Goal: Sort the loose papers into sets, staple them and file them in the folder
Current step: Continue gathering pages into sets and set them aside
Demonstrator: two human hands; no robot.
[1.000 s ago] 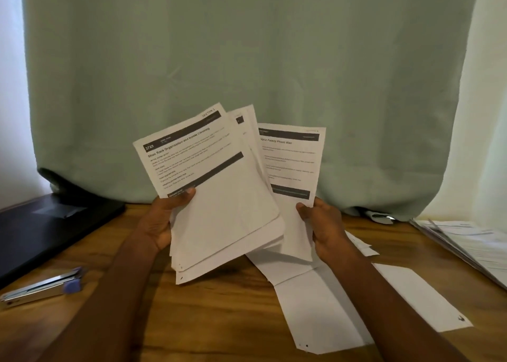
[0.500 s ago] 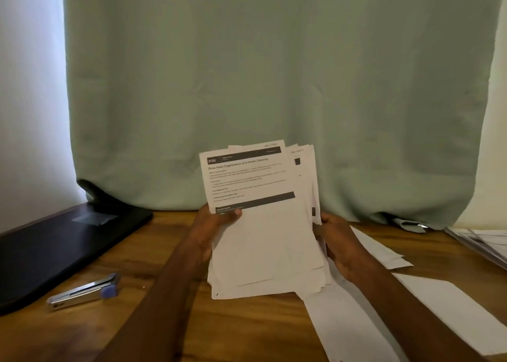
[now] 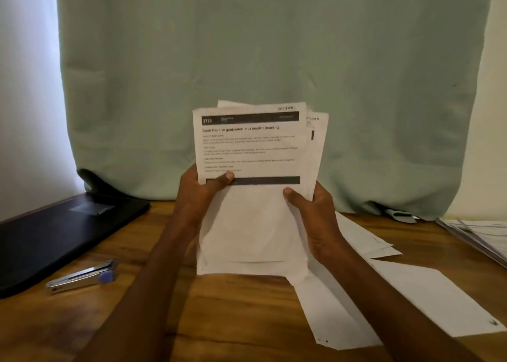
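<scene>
L hand [image 3: 201,191]: mine, grips stack of papers [image 3: 251,197] on its 9 o'clock edge, thumb across the dark bar on the top sheet.
R hand [image 3: 312,210]: mine, grips same stack on the 3 o'clock edge, thumb on front.
Stack: held upright above the table [image 3: 233,312], centre of view; top sheet printed w/ heading, marked "Section 1"; sheets behind stick out at 1–2 o'clock.
Loose sheets [image 3: 411,293]: flat on table, 4–5 o'clock from stack, blank sides up, overlapping.
Stapler [image 3: 82,278]: on table, 8 o'clock from stack, well apart.
Black folder [image 3: 55,235]: flat, closed, 9 o'clock, just beyond stapler.
More papers [image 3: 477,235]: 3 o'clock, frame edge.
Green curtain [image 3: 260,59]: 12 o'clock, behind all.
</scene>
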